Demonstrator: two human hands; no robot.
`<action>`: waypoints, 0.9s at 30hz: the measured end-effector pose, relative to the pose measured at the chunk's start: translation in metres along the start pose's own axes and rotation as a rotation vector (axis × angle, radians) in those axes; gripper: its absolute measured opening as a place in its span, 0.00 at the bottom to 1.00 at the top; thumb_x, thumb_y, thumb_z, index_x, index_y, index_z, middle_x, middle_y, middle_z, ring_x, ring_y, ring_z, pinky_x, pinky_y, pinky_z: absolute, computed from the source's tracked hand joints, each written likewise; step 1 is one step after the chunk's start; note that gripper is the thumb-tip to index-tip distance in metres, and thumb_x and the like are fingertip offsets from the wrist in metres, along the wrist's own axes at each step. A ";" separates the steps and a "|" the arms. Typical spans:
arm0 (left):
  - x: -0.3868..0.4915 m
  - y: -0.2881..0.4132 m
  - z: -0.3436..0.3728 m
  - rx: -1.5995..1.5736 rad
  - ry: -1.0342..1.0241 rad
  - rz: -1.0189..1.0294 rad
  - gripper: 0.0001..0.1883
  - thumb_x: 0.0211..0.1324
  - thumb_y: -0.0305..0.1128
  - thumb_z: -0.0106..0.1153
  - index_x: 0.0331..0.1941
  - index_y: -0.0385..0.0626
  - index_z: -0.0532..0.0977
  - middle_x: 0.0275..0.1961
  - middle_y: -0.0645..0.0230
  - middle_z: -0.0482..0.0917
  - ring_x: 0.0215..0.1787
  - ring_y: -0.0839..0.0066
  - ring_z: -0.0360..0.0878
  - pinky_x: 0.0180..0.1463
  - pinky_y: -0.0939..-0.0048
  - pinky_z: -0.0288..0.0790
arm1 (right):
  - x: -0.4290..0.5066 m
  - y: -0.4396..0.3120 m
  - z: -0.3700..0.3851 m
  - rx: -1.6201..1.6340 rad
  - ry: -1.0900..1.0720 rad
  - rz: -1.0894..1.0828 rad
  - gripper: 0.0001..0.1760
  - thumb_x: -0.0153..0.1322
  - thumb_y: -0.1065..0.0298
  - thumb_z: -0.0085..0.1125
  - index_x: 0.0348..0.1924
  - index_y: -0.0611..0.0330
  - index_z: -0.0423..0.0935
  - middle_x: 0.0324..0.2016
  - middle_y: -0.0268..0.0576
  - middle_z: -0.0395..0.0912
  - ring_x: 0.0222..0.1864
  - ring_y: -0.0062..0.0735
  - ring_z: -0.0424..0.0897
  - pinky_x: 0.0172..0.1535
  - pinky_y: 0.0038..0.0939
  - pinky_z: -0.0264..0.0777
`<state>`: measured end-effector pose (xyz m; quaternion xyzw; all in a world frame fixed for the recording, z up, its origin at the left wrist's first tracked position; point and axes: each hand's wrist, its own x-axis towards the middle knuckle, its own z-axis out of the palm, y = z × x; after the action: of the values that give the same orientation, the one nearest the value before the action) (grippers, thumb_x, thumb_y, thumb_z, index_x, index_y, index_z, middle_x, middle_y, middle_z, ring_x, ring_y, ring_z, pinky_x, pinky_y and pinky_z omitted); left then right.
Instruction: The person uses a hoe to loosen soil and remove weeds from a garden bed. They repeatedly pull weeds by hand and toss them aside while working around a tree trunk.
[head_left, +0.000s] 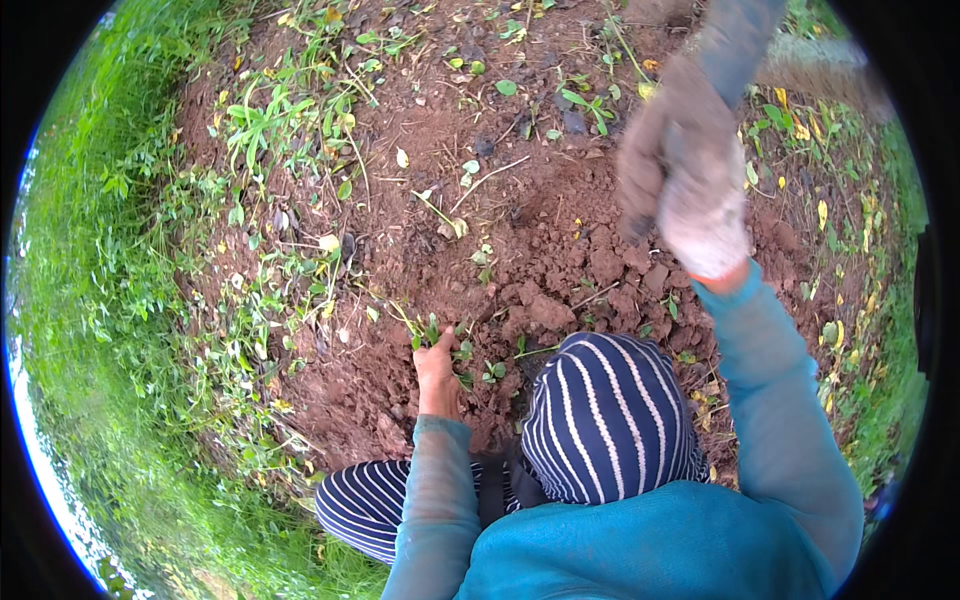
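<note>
My left hand (437, 369) is bare and low over loose reddish soil, its fingers closed around a small leafy green plant (429, 330). Leaves stick out past the thumb, and the fingertips are hidden. At the upper right, my right hand (705, 217) wears a white work glove, heavily soiled with brown mud and blurred. Against its far side lies a dark grey, elongated thing (742, 49) that runs out of the top of the view. Blur leaves unclear whether this is a tool or a sleeve, and what the right fingers grip. Broken clods (551, 311) lie between the hands.
My knee (611, 420) in striped trousers rises between my arms. Cut stems and leaves (315, 247) litter the soil to the left. Tall grass (105, 300) borders the left side. A blurred, rod-like thing (821, 71) crosses the upper right.
</note>
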<state>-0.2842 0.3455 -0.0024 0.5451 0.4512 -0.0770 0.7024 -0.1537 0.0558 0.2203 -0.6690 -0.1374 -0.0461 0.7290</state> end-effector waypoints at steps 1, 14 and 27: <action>0.001 -0.003 -0.003 -0.021 -0.008 0.019 0.02 0.52 0.23 0.59 0.30 0.41 0.76 0.22 0.72 0.74 0.22 0.79 0.70 0.25 0.75 0.66 | 0.008 0.017 0.009 0.018 -0.054 -0.023 0.29 0.73 0.43 0.39 0.28 0.65 0.69 0.10 0.37 0.65 0.10 0.26 0.66 0.12 0.26 0.61; 0.001 0.010 -0.026 -0.142 0.022 0.014 0.06 0.51 0.26 0.60 0.33 0.43 0.75 0.25 0.71 0.74 0.23 0.76 0.73 0.25 0.71 0.72 | -0.108 0.085 0.005 -1.156 -0.737 0.407 0.22 0.66 0.68 0.49 0.54 0.45 0.68 0.27 0.51 0.75 0.30 0.49 0.76 0.34 0.40 0.73; 0.014 0.010 -0.001 -0.226 0.009 -0.073 0.05 0.52 0.24 0.60 0.31 0.44 0.74 0.23 0.74 0.74 0.22 0.80 0.70 0.25 0.76 0.66 | -0.013 -0.007 0.007 -0.295 -0.007 0.218 0.23 0.73 0.49 0.40 0.30 0.61 0.71 0.13 0.34 0.66 0.13 0.21 0.67 0.14 0.23 0.61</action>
<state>-0.2702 0.3554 -0.0050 0.4460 0.4798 -0.0489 0.7539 -0.1688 0.0604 0.2241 -0.7798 -0.0580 0.0158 0.6231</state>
